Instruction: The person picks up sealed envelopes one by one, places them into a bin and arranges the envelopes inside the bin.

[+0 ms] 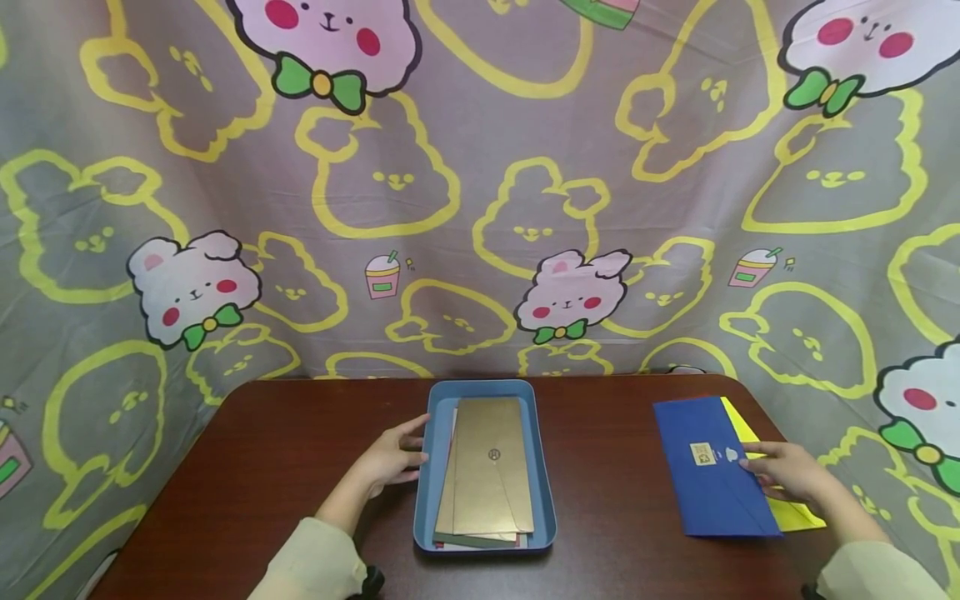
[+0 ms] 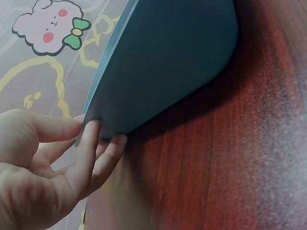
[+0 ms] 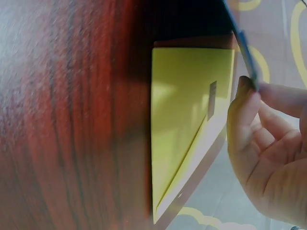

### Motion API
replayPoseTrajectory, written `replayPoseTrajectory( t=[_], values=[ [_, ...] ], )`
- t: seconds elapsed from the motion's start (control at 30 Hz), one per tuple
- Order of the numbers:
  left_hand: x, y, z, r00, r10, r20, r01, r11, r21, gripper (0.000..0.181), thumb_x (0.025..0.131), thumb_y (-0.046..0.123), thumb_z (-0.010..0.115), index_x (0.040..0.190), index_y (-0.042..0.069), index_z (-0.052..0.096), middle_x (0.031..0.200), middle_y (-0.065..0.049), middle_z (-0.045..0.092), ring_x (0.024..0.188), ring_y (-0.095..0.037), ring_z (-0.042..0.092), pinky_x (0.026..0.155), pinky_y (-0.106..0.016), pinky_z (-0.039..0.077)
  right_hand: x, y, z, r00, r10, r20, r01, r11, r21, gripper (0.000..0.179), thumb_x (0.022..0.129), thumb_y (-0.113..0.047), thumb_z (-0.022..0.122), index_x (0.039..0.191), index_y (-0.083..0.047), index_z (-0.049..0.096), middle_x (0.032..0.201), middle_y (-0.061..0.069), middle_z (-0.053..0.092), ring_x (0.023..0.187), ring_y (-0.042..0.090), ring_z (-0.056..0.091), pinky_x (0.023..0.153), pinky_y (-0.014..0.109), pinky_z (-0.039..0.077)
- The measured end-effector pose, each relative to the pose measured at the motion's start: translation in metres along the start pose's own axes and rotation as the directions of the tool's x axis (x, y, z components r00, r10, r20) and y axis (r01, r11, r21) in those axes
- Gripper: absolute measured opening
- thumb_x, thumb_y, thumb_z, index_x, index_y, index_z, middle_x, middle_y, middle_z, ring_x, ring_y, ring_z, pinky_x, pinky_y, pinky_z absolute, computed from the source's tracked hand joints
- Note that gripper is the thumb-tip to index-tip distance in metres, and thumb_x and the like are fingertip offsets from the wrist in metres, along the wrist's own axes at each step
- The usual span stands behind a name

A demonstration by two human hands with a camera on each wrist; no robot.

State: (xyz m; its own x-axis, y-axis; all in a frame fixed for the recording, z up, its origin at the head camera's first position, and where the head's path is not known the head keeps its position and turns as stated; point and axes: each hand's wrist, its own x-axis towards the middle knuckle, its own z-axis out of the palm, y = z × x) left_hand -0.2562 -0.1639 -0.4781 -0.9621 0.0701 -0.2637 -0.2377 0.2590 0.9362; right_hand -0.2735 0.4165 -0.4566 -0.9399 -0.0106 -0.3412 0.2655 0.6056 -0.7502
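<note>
My left hand (image 1: 388, 458) is at the left side of a blue tray (image 1: 423, 500), its thumb and fingers pinching the tray wall (image 2: 168, 62) in the left wrist view. Inside the tray lies a gold envelope (image 1: 491, 483) on top of other envelopes, whose edges peek out below it. At the right, my right hand (image 1: 787, 475) pinches the right edge of a blue envelope (image 1: 712, 492) with a small pale label. Beneath that, a yellow envelope (image 3: 180, 110) lies on the table, apart from the blue one in the right wrist view.
The brown wooden table (image 1: 600, 483) has rounded far corners. Behind it hangs a grey curtain (image 1: 465, 200) printed with cartoon rabbits and yellow outlines. A thin red edge (image 1: 678, 400) shows behind the top of the blue envelope.
</note>
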Motion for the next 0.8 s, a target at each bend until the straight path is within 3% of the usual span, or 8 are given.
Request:
replayPoseTrajectory(
  t=[0.27, 0.63, 0.8],
  values=[
    [0.0, 0.0, 0.0, 1.0, 0.0, 0.002, 0.0, 1.0, 0.006, 0.067, 0.095, -0.01, 0.062, 0.157, 0.007, 0.041, 0.131, -0.028, 0.059, 0.092, -0.024, 0.067, 0.078, -0.043, 0.06, -0.002, -0.013, -0.002, 1.0, 0.002, 0.0, -0.002, 0.997, 0.08, 0.058, 0.103, -0.016, 0.062, 0.14, 0.022, 0.038, 0.092, 0.003, 0.063, 0.073, 0.018, 0.061, 0.068, 0.029, 0.058],
    [0.0, -0.001, 0.0, 1.0, 0.005, 0.004, -0.005, 1.0, 0.009, 0.067, 0.095, -0.011, 0.062, 0.157, 0.008, 0.041, 0.13, -0.026, 0.06, 0.091, -0.024, 0.067, 0.079, -0.045, 0.06, -0.006, -0.039, 0.005, 0.998, -0.062, 0.021, 0.06, 0.996, 0.071, 0.06, 0.105, -0.026, 0.061, 0.14, 0.019, 0.042, 0.1, 0.003, 0.069, 0.086, 0.019, 0.067, 0.075, 0.033, 0.06],
    [-0.001, -0.001, -0.001, 1.0, 0.001, 0.009, -0.001, 1.0, 0.006, 0.067, 0.096, -0.01, 0.062, 0.157, 0.008, 0.041, 0.13, -0.026, 0.06, 0.091, -0.025, 0.067, 0.079, -0.046, 0.06, -0.011, -0.05, 0.013, 0.994, -0.098, 0.04, 0.093, 0.989, 0.113, 0.06, 0.105, -0.024, 0.06, 0.143, 0.018, 0.04, 0.093, 0.002, 0.066, 0.079, 0.018, 0.064, 0.072, 0.03, 0.059]
  ],
)
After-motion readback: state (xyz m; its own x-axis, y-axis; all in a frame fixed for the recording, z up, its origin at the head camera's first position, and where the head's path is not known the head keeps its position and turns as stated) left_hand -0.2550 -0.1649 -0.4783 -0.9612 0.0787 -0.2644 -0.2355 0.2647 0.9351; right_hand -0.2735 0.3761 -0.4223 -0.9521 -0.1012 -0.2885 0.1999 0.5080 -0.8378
